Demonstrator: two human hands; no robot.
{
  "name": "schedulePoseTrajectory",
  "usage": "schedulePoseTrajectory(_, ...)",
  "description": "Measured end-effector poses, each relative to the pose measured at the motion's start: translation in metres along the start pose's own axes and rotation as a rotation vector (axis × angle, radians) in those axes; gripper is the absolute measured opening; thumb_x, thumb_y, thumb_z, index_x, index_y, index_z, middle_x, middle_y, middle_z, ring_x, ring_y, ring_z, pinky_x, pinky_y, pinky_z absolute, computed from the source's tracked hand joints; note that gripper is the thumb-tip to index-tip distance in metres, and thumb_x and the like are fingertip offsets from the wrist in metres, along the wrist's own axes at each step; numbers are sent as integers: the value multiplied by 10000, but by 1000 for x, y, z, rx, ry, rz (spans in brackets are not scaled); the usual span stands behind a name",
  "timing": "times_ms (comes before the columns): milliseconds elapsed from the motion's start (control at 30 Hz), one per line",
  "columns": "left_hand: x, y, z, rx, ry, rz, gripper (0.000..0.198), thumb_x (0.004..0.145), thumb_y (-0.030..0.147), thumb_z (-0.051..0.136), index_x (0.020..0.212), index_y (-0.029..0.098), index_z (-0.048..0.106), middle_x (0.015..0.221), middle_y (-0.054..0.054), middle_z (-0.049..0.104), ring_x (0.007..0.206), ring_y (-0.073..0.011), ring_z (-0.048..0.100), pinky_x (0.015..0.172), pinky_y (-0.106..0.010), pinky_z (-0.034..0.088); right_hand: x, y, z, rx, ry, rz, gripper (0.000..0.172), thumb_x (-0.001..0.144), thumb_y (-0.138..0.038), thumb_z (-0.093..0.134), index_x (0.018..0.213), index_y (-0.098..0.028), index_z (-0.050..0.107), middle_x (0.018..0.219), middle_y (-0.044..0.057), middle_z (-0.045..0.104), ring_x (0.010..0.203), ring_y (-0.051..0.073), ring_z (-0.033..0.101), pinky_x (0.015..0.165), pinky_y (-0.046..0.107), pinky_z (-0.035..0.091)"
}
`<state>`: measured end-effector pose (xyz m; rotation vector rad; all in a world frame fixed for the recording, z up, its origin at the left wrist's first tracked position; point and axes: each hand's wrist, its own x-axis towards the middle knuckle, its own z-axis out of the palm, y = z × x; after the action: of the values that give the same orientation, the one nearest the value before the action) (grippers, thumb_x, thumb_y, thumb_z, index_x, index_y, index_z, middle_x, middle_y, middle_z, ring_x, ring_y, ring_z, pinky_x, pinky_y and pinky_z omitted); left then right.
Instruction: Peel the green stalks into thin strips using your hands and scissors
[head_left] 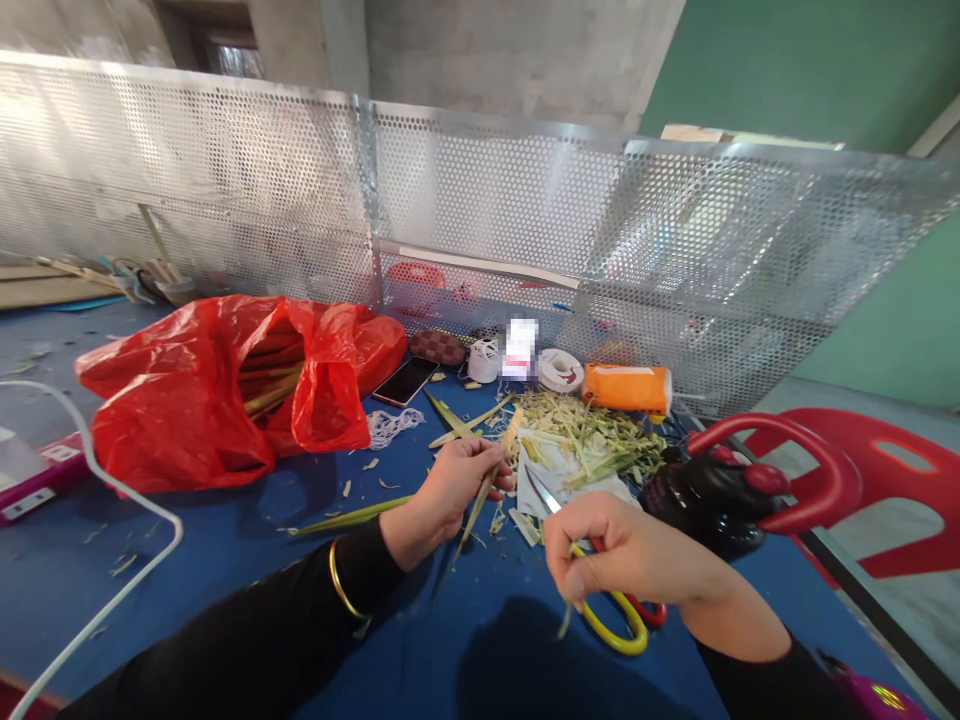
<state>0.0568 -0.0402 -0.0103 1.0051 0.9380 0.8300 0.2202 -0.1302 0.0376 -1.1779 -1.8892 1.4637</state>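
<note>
Delicately, the left hand [450, 490] pinches a leaf strip [475, 514], the right hand [611, 545] a scrap [565, 622].

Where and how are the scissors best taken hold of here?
Probably grip the scissors by the yellow loop and red loop, from the near right: they form the near end, while the blade points away to the far left.

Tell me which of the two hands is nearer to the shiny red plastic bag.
Left. The left hand, pinching a thin pale-green leaf strip, is just to the right of the bag. The right hand is farther off, beyond the left hand on the same side.
</note>
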Motion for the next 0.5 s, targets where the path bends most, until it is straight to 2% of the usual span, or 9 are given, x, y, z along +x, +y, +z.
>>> schedulePoseTrajectory(67, 0, 0, 1, 22, -7, 7, 131, 811, 191, 561, 695, 131, 546, 587, 5, 591, 459, -78, 557, 431, -186, 424, -4, 5, -8, 136, 58, -62, 294, 737, -424, 673, 565, -189, 630, 505, -1, 582, 484, 137, 517, 585, 286, 436)
schedulePoseTrajectory(167, -2, -2, 2, 64, -29, 40, 88, 802, 189, 560, 733, 133, 567, 580, 12, 592, 424, -72, 531, 425, -191, 430, -2, 22, -29, 202, 519, -220, 444, 767, -550, 589, 487, -209, 536, 376, -42, 447, 400, 124, 450, 709, 374, 480)
schedulePoseTrajectory(233, -4, -4, 3, 105, -49, 92, 86, 802, 199, 551, 749, 136, 577, 590, 12, 596, 426, -73, 533, 423, -191, 428, 3, 35, -44, -44, 962, -102, 328, 720, -505, 654, 612, -198, 610, 590, 26, 605, 609, 190, 582, 780, 396, 477)
schedulePoseTrajectory(267, -5, -5, 3, 131, -60, 122, 94, 803, 208, 547, 750, 137, 580, 596, 11, 598, 433, -75, 539, 426, -190, 428, 6, 40, -49, -192, 1142, -32, 323, 645, -496, 711, 748, -194, 661, 765, 65, 665, 744, 233, 617, 820, 416, 467)
schedulePoseTrajectory(300, -6, -6, 3, 159, -71, 150, 100, 803, 215, 545, 749, 139, 581, 602, 11, 600, 440, -76, 544, 431, -190, 428, 8, 44, -52, -306, 1253, 1, 405, 611, -491, 731, 872, -186, 678, 936, 103, 668, 878, 269, 612, 858, 425, 453)
schedulePoseTrajectory(333, -7, -7, 4, 191, -83, 173, 105, 801, 219, 544, 744, 139, 582, 606, 11, 601, 446, -75, 547, 438, -189, 429, 11, 46, -52, -352, 1283, 18, 474, 602, -487, 736, 954, -177, 678, 1038, 128, 651, 961, 291, 594, 874, 425, 446)
schedulePoseTrajectory(367, -8, -8, 4, 222, -94, 191, 108, 797, 221, 545, 735, 140, 582, 604, 12, 600, 450, -74, 549, 444, -186, 428, 14, 47, -49, -306, 1216, 27, 477, 629, -484, 720, 986, -171, 678, 1044, 130, 655, 968, 289, 595, 857, 411, 456)
schedulePoseTrajectory(467, -13, -9, 7, 304, -130, 218, 101, 781, 216, 553, 720, 142, 585, 591, 20, 593, 453, -72, 549, 448, -177, 419, 23, 42, -27, 93, 822, 54, 362, 724, -481, 659, 890, -161, 692, 822, 72, 693, 800, 229, 637, 727, 338, 484)
schedulePoseTrajectory(500, -15, -9, 8, 320, -149, 219, 99, 778, 217, 552, 726, 142, 589, 594, 20, 595, 459, -74, 553, 446, -175, 416, 26, 39, -18, 147, 765, 55, 305, 713, -449, 678, 819, -163, 685, 733, 39, 677, 711, 198, 623, 664, 308, 470)
